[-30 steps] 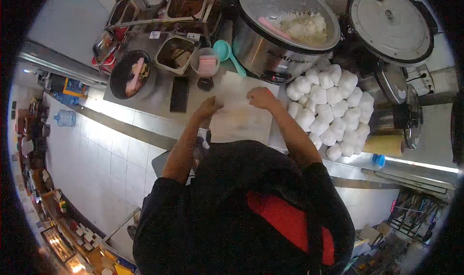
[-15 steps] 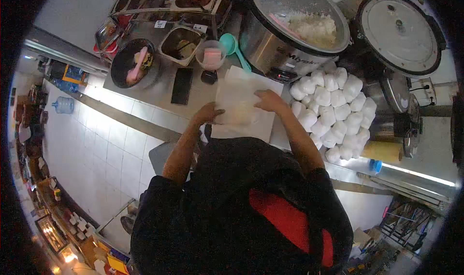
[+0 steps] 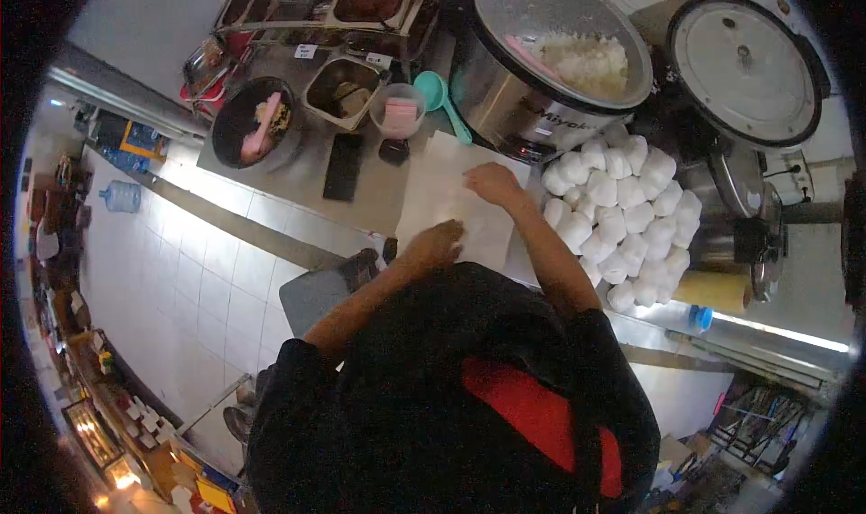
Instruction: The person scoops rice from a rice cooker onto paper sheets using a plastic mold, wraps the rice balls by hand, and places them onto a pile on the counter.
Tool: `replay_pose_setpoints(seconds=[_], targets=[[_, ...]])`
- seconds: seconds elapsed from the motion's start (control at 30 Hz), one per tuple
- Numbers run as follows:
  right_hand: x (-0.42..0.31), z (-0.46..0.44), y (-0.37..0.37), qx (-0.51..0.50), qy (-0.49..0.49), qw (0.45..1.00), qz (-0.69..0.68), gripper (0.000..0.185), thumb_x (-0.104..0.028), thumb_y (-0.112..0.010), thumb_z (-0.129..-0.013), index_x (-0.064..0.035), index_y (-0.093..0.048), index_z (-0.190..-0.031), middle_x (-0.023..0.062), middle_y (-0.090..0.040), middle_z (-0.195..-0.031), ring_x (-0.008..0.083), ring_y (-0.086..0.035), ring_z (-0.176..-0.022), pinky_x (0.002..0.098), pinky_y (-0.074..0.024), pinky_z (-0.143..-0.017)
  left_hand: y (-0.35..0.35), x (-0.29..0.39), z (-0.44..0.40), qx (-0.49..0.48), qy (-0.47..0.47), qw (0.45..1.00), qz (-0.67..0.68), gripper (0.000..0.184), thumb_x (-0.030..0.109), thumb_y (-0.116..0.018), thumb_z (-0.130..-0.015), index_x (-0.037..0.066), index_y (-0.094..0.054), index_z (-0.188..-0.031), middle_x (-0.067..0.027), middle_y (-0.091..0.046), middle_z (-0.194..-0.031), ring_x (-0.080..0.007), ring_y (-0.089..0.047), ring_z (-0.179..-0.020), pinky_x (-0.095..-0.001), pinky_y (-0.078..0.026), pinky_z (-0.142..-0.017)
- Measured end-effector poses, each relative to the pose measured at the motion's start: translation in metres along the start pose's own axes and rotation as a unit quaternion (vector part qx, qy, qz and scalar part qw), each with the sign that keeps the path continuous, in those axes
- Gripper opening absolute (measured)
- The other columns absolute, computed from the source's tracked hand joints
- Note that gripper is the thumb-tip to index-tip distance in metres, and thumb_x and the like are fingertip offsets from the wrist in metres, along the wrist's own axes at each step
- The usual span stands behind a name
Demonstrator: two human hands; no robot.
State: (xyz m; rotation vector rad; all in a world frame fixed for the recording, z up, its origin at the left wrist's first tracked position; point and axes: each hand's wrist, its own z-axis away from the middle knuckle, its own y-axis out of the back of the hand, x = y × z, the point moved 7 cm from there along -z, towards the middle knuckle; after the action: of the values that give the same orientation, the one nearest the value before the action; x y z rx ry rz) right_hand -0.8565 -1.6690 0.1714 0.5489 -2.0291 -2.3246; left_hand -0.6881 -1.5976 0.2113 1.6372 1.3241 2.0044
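White paper sheets (image 3: 424,194) lie on the metal counter in front of my body. My left hand (image 3: 439,245) is over the lower part of the paper, its fingers blurred and pointing right. Higher up, my right hand (image 3: 492,185) rests at the paper's upper right area with its fingers bent toward the left. Whether either hand pinches the paper is too blurred to tell. Right of the paper is a pile of white wrapped bundles (image 3: 622,216). A turquoise ladle (image 3: 442,99) lies above the sheets, beside a clear cup (image 3: 397,112) holding something pink.
An open rice cooker (image 3: 532,103) with rice stands behind the paper, and a lidded cooker (image 3: 744,67) at its right. Toward the left are a black phone (image 3: 343,166), a dark bowl (image 3: 231,135) with a pink spoon, and metal food trays (image 3: 317,92). A yellow roll (image 3: 717,290) sits at the right.
My left hand has moved from the paper's left edge down and right over its lower part. My right hand has shifted slightly; the view has shifted a little too.
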Motion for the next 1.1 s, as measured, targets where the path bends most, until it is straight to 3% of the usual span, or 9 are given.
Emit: replay_pose_setpoints(seconds=[0.07,0.1,0.2,0.4,0.53,0.73,0.77,0.87,1.1], targets=[[-0.003,0.006,-0.003,-0.01,0.007,1.0,-0.018,0.031,-0.017,-0.053,-0.085,-0.0085,-0.059,-0.114,0.0091,-0.062,-0.112,0.0274,-0.058,-0.102,0.0372,-0.0466,-0.088,-0.048,-0.011,0.006,0.023,-0.103,0.991,-0.082,0.045,0.029,-0.05,-0.09,-0.005,-0.051,-0.12,-0.0196,-0.048,-0.131,-0.0344,-0.042,-0.124,-0.0432,-0.032,-0.105],[-0.013,0.016,-0.001,-0.007,-0.01,0.999,-0.035,0.032,-0.014,-0.053,-0.084,-0.0084,-0.058,-0.115,0.0089,-0.061,-0.114,0.0276,-0.057,-0.105,0.0371,-0.0457,-0.09,-0.044,-0.006,0.006,-0.052,-0.076,0.991,-0.101,0.053,0.033,-0.049,-0.091,-0.005,-0.044,-0.126,-0.0199,-0.042,-0.136,-0.0334,-0.035,-0.13,-0.0459,-0.028,-0.107],[-0.055,0.058,-0.011,0.073,0.007,0.996,-0.05,0.034,-0.008,-0.053,-0.083,-0.0068,-0.057,-0.117,0.0102,-0.058,-0.12,0.0286,-0.052,-0.114,0.0382,-0.0423,-0.096,-0.033,0.003,0.008,-0.025,-0.076,0.987,-0.137,0.052,0.034,-0.049,-0.09,-0.004,-0.045,-0.126,-0.0197,-0.042,-0.136,-0.0342,-0.037,-0.128,-0.0481,-0.028,-0.106],[-0.086,0.094,-0.031,0.148,-0.041,0.985,-0.083,0.039,-0.009,-0.054,-0.084,-0.0022,-0.052,-0.123,0.0147,-0.047,-0.133,0.0293,-0.04,-0.127,0.0385,-0.0345,-0.104,-0.02,0.007,0.001,-0.188,0.122,0.973,0.048,0.051,0.029,-0.054,-0.086,-0.002,-0.045,-0.125,-0.0202,-0.049,-0.127,-0.0356,-0.044,-0.12,-0.0444,-0.036,-0.101],[-0.099,0.102,-0.024,0.212,0.017,0.961,-0.179,0.038,-0.013,-0.055,-0.085,-0.0028,-0.051,-0.122,0.0146,-0.046,-0.132,0.0301,-0.041,-0.124,0.0398,-0.0353,-0.101,-0.032,0.01,-0.001,0.011,-0.021,0.997,-0.076,0.051,0.024,-0.049,-0.088,-0.002,-0.04,-0.13,-0.0204,-0.044,-0.131,-0.0342,-0.039,-0.124,-0.0428,-0.031,-0.103],[-0.085,0.108,-0.037,0.131,0.061,0.98,-0.136,0.031,-0.014,-0.058,-0.083,-0.0032,-0.055,-0.112,0.0153,-0.052,-0.119,0.0314,-0.048,-0.112,0.0415,-0.0397,-0.093,-0.074,-0.045,0.019,-0.067,-0.019,0.937,-0.343,0.052,0.016,-0.037,-0.091,-0.006,-0.029,-0.138,-0.0214,-0.028,-0.145,-0.0304,-0.025,-0.136,-0.0411,-0.017,-0.113],[-0.081,0.11,-0.034,0.122,0.065,0.983,-0.123,0.03,-0.014,-0.059,-0.082,-0.0032,-0.056,-0.11,0.0154,-0.053,-0.117,0.0316,-0.049,-0.11,0.0418,-0.0405,-0.092,-0.073,-0.055,0.024,0.021,-0.006,0.957,-0.289,0.051,0.015,-0.042,-0.088,-0.003,-0.035,-0.136,-0.018,-0.035,-0.142,-0.03,-0.028,-0.135,-0.0428,-0.018,-0.113],[-0.062,0.118,-0.026,0.094,0.068,0.99,-0.085,0.027,-0.015,-0.06,-0.081,-0.0034,-0.058,-0.105,0.0157,-0.056,-0.11,0.0322,-0.052,-0.105,0.0427,-0.0427,-0.088,-0.061,-0.077,0.04,-0.002,0.002,0.987,-0.163,0.046,0.013,-0.048,-0.085,0.003,-0.045,-0.13,-0.0128,-0.043,-0.138,-0.0294,-0.031,-0.133,-0.0448,-0.02,-0.112],[-0.059,0.115,-0.009,0.075,0.123,0.99,0.01,0.02,-0.016,-0.064,-0.078,-0.0039,-0.064,-0.093,0.0165,-0.063,-0.094,0.0336,-0.059,-0.091,0.0448,-0.0479,-0.078,-0.005,-0.053,0.028,0.159,-0.009,0.961,-0.224,0.022,0.014,-0.059,-0.076,0.014,-0.063,-0.098,-0.0031,-0.059,-0.096,-0.0295,-0.044,-0.11,-0.0464,-0.033,-0.1]])
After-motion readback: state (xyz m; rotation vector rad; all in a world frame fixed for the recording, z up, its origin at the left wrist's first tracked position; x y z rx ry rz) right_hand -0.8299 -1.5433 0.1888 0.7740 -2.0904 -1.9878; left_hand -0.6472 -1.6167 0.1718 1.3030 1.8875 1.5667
